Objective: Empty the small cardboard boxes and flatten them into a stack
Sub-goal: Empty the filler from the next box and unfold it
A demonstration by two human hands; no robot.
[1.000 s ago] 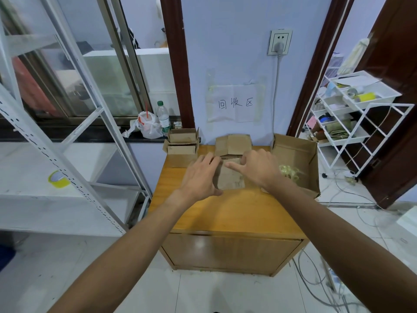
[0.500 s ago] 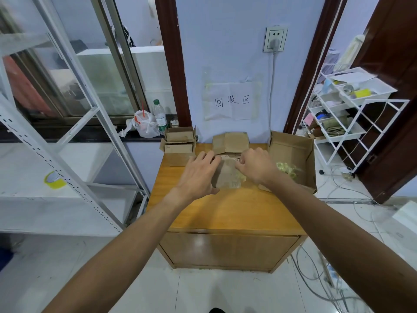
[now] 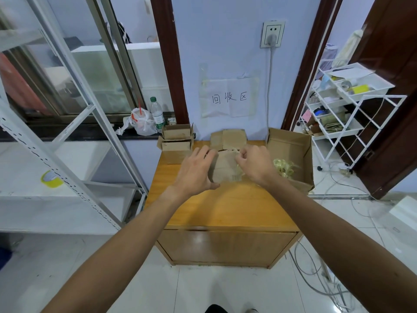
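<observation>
A small brown cardboard box (image 3: 223, 168) stands in the middle of the wooden cabinet top (image 3: 225, 206). My left hand (image 3: 195, 170) grips its left side. At the box's top right edge, my right hand (image 3: 255, 164) pinches a strip of clear tape (image 3: 235, 151). Flattened cardboard pieces (image 3: 228, 138) lie against the wall behind it. Two small open boxes (image 3: 177, 140) are stacked at the cabinet's back left corner.
A larger open cardboard box (image 3: 291, 152) with crumpled yellowish tape (image 3: 284, 169) inside sits at the right. A white wire rack (image 3: 343, 105) stands further right, a metal shelf frame (image 3: 67, 132) left. Cables (image 3: 316, 267) trail on the tiled floor.
My right hand went from lying flat on the box to pinching the tape at its top edge. The left hand kept its grip on the box's side.
</observation>
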